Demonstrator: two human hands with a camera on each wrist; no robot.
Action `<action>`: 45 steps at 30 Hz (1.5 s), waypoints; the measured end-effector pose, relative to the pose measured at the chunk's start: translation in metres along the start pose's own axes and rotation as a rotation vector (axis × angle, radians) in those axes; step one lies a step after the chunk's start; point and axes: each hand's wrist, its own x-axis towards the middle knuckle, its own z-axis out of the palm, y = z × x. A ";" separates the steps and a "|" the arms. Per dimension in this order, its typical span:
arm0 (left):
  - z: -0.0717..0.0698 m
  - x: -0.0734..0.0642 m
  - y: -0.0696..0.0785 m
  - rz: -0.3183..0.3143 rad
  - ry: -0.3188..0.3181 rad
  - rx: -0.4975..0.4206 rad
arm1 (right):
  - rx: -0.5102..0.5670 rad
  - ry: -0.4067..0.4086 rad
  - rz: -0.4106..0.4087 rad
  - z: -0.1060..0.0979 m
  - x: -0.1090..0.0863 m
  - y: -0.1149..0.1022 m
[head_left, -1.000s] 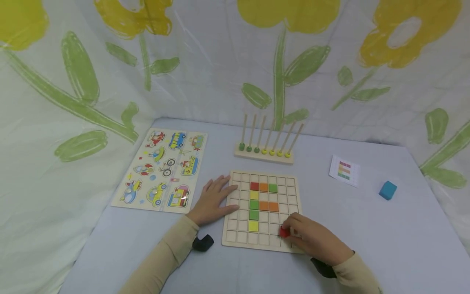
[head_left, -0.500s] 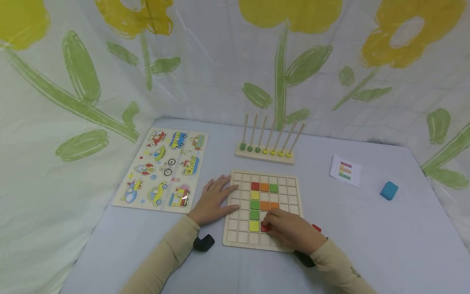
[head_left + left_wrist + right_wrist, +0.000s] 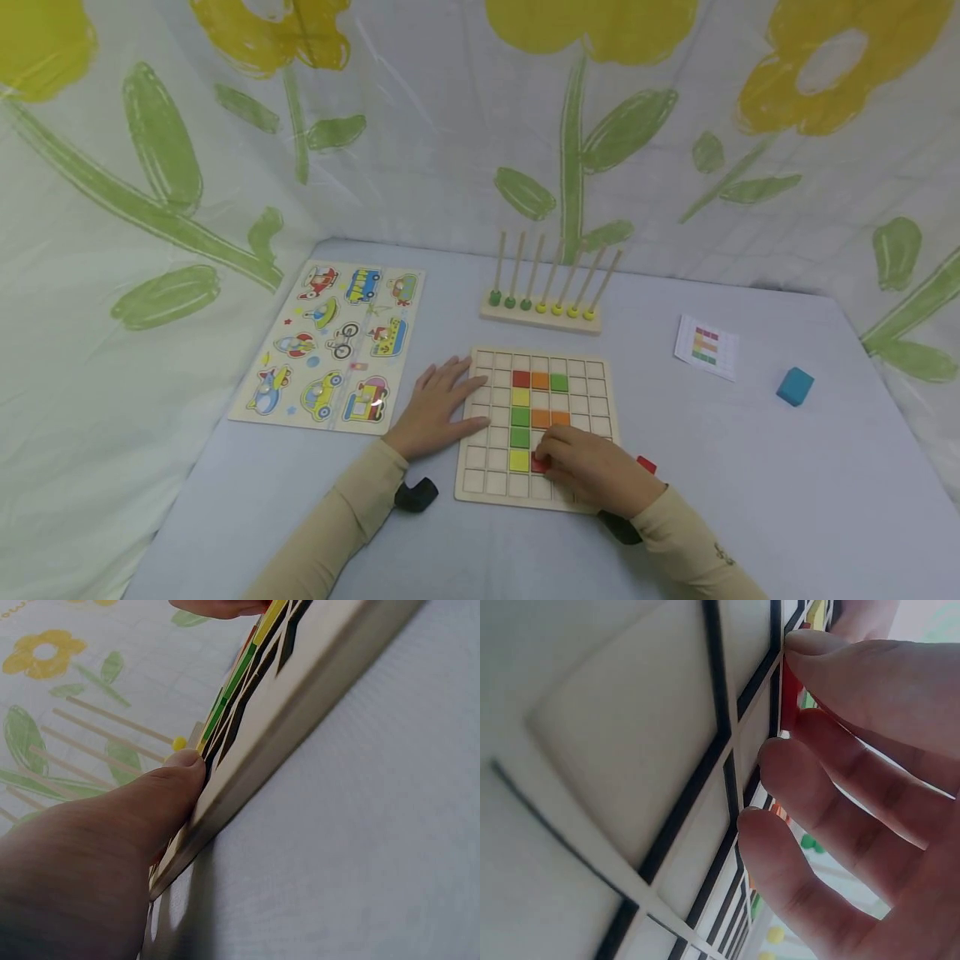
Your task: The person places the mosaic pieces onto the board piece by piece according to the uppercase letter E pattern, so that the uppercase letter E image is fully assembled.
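Note:
A wooden grid board (image 3: pixel 480 498) lies on the table with red, orange, green and yellow squares set in several of its cells. My left hand (image 3: pixel 435 417) rests on the board's left edge with fingers spread; its thumb (image 3: pixel 176 776) lies over the rim in the left wrist view. Low on the board, my right hand (image 3: pixel 600 468) pinches a red square block (image 3: pixel 539 463) just right of the lowest yellow square (image 3: pixel 519 460). In the right wrist view, thumb and index finger hold the red block (image 3: pixel 790 694), while the other fingertips sit close over neighbouring cells.
A second red block (image 3: pixel 647 464) lies right of the board, partly behind the right wrist. Farther right are a pattern card (image 3: pixel 723 358) and a blue block (image 3: pixel 795 387). A peg rack (image 3: pixel 517 315) stands behind the board, and a picture puzzle (image 3: pixel 288 421) lies at left.
My right hand has moved left across the board with the red block, to the cell beside the lowest yellow square. The second red block has come into view. My left hand has stayed put.

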 end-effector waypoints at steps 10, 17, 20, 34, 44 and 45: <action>0.004 0.000 -0.002 0.009 0.015 0.002 | -0.026 0.007 0.016 0.002 -0.002 0.001; 0.003 0.000 -0.001 0.008 0.012 0.002 | -0.107 0.053 0.096 -0.017 -0.024 0.012; 0.002 0.000 0.000 0.012 0.016 0.004 | -0.129 0.067 0.177 -0.028 -0.039 0.020; 0.000 0.001 0.002 0.011 0.003 -0.003 | -0.076 -0.051 0.517 -0.040 -0.095 0.036; 0.001 0.000 0.000 0.012 0.022 -0.004 | -0.117 -0.043 0.489 -0.030 -0.098 0.039; 0.002 0.000 -0.001 0.011 0.019 -0.003 | -0.124 -0.038 0.482 -0.029 -0.097 0.038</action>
